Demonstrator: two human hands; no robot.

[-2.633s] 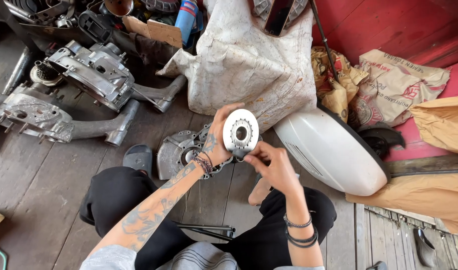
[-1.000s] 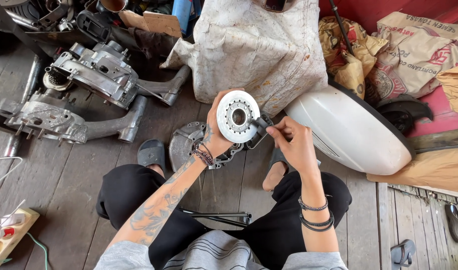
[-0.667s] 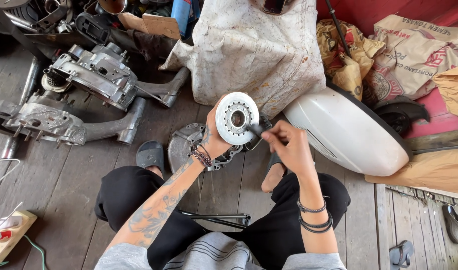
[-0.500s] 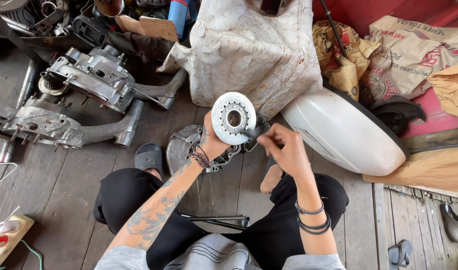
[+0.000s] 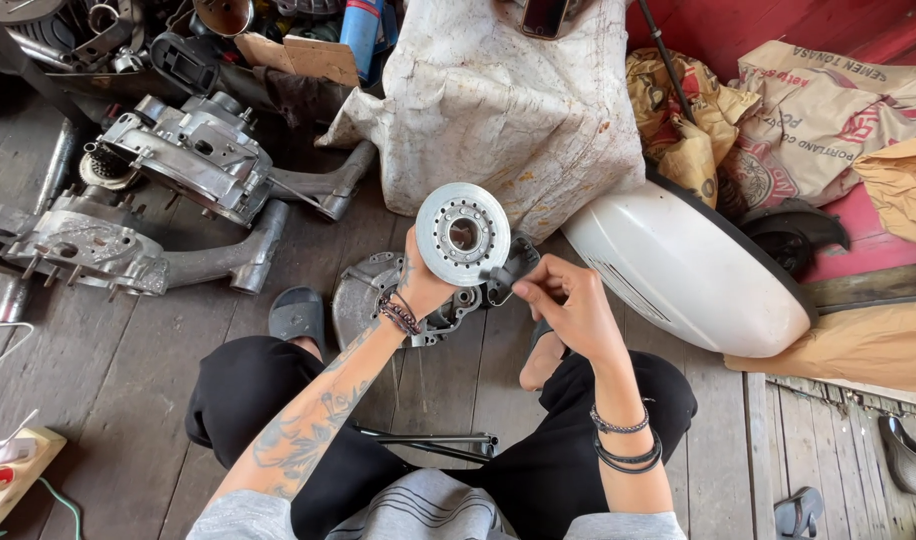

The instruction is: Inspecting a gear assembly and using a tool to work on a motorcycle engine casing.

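I sit cross-legged on a wooden plank floor. My left hand (image 5: 423, 285) holds up a round silver metal disc (image 5: 464, 233) with a centre hole and a ring of small holes. My right hand (image 5: 566, 303) is pinched on a small dark part (image 5: 498, 274) at the disc's lower right edge. Below the disc, on the floor, lies a grey engine cover (image 5: 373, 300) with a dark plate beside it.
Two engine casings (image 5: 183, 165) (image 5: 88, 245) lie at left. A white curved body panel (image 5: 693, 270) lies at right. A stained cloth-covered bulk (image 5: 498, 95) stands ahead, sacks (image 5: 808, 110) behind. Dark metal rods (image 5: 428, 442) rest across my lap. A sandal (image 5: 298, 315) sits by my knee.
My view has drifted slightly. My left hand keeps the disc up; my right hand has moved from below the disc to its lower right edge and stays pinched there.
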